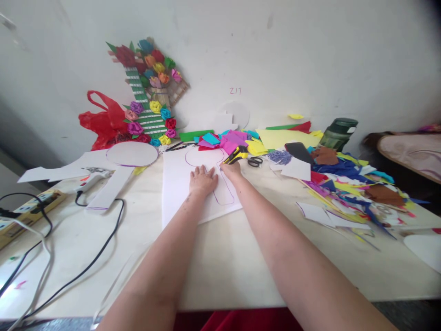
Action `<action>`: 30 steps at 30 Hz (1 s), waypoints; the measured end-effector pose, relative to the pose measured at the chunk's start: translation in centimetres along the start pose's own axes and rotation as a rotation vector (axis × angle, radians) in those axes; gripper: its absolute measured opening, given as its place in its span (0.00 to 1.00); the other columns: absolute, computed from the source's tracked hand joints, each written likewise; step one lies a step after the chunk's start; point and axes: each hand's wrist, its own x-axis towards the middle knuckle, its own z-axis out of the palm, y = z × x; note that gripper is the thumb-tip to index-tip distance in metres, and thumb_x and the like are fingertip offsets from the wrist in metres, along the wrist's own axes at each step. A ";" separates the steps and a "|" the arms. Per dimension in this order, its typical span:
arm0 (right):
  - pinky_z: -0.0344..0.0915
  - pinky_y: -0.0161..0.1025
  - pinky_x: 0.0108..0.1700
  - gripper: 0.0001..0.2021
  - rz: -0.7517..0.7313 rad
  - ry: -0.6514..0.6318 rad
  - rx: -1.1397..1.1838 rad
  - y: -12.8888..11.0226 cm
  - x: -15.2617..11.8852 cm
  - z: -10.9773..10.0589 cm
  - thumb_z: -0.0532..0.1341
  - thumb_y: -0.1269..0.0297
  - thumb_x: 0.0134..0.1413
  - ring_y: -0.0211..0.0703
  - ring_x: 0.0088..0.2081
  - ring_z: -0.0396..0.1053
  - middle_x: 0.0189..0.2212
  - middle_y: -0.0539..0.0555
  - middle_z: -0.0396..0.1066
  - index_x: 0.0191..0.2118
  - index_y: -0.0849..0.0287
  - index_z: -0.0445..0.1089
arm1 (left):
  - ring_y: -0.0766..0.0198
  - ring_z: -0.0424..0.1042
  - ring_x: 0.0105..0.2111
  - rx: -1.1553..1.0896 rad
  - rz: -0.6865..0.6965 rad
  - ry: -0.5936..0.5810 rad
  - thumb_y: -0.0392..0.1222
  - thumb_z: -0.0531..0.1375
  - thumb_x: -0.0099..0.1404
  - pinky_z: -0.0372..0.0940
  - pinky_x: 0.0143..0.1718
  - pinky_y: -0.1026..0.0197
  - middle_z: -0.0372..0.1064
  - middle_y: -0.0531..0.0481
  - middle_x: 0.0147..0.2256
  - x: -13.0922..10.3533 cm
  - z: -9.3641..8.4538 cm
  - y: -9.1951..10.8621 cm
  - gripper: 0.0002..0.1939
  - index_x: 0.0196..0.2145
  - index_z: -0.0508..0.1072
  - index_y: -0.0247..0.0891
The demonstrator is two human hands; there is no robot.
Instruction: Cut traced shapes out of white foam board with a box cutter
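Note:
A white sheet [179,197] lies on the table before me, with a round head and a handle shape outlined on it in purple. Fingers spread, my left hand [203,180] rests flat on the sheet below the round outline. My right hand [230,170] grips a yellow and black utility knife [236,155] at the upper right of the handle outline. The knife's tip is hidden by the hand. To the left lies a cut-out white paddle shape, with a round head [132,153] and a strip-like handle [110,189].
Black scissors [255,162] and colored paper pieces [234,140] lie behind my hands. Paper scraps [361,184], a phone [298,151] and a green bottle [340,133] are at right. A glue gun [92,179], cables and a power strip [31,216] occupy the left. Paper-flower decorations [151,92] lean on the wall.

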 end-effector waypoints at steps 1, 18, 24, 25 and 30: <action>0.67 0.37 0.44 0.10 -0.001 0.001 -0.001 0.0 0.0 0.0 0.59 0.65 0.43 0.47 0.42 0.72 0.36 0.59 0.74 0.33 0.63 0.72 | 0.48 0.40 0.63 0.000 -0.002 -0.003 0.55 0.39 0.66 0.39 0.60 0.44 0.41 0.50 0.65 0.0 0.0 0.0 0.28 0.62 0.53 0.52; 0.68 0.37 0.42 0.10 -0.011 0.011 0.036 0.8 0.7 0.5 0.59 0.65 0.41 0.46 0.41 0.72 0.34 0.59 0.74 0.32 0.62 0.71 | 0.49 0.40 0.63 -0.001 0.001 0.006 0.56 0.39 0.66 0.40 0.60 0.44 0.42 0.51 0.65 0.1 0.2 -0.1 0.28 0.62 0.53 0.52; 0.68 0.37 0.41 0.09 -0.018 0.006 0.016 0.7 0.6 0.4 0.59 0.65 0.41 0.46 0.40 0.72 0.34 0.59 0.74 0.32 0.62 0.71 | 0.49 0.41 0.63 0.006 0.003 0.011 0.56 0.39 0.66 0.40 0.60 0.44 0.41 0.50 0.65 0.1 0.2 -0.1 0.28 0.62 0.53 0.52; 0.68 0.36 0.41 0.09 -0.021 0.005 0.012 0.7 0.6 0.4 0.59 0.65 0.42 0.46 0.40 0.72 0.34 0.59 0.74 0.32 0.62 0.71 | 0.49 0.41 0.63 0.006 0.002 0.011 0.56 0.39 0.66 0.40 0.60 0.44 0.41 0.50 0.65 0.1 0.2 -0.1 0.28 0.62 0.53 0.52; 0.68 0.37 0.42 0.09 -0.031 0.003 -0.022 0.6 0.5 0.3 0.58 0.65 0.42 0.46 0.40 0.72 0.34 0.59 0.74 0.31 0.62 0.71 | 0.49 0.40 0.63 -0.009 -0.003 0.000 0.55 0.39 0.66 0.39 0.60 0.45 0.41 0.50 0.65 -0.1 0.0 0.0 0.28 0.62 0.54 0.51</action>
